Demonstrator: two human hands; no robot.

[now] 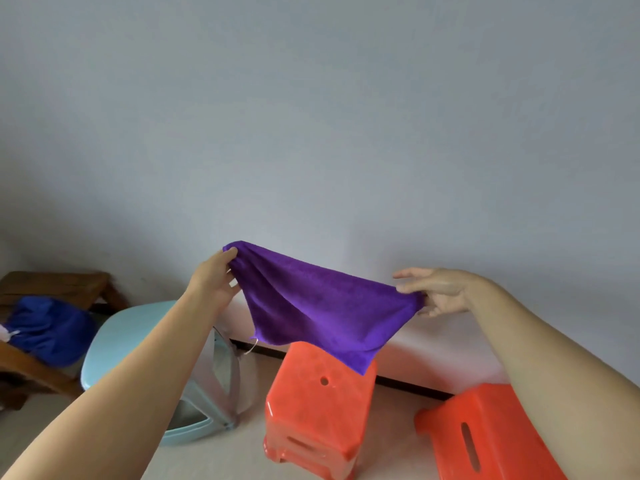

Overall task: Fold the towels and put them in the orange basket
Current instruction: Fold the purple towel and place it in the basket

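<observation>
nearest the camera, two bare forearms reach up and away from the lower corners, and between them hangs the purple towel (322, 306), held in the air over the floor rather than resting on anything. the left hand (214, 282) has its thumb and fingertips closed on the towel's upper left corner, bunching the cloth there into a small gather. the right hand (438, 291) pinches the opposite corner between thumb and a lower finger, while its other fingers are spread loose above the cloth and touch nothing. the towel sags in a shallow curve between the two grips and its free lower corner droops to a point in front of the nearer orange stool (318, 407) — it looks light, soft and entirely limp, a plush cloth that will not hold a crease by itself, so it likely folds best when taken by the corners and kept taut along one edge. a thin loop (252, 346) dangles from its lower left edge and could snag. a second orange stool (485, 434) stands at the right, and a pale blue stool (138, 337) stands left of the first. farther left, blue cloth (48, 327) lies on a wooden bench (55, 282). beyond everything is a plain grey wall (311, 116) — the orange basket is not in view, so i cannot tell where it sits.
</observation>
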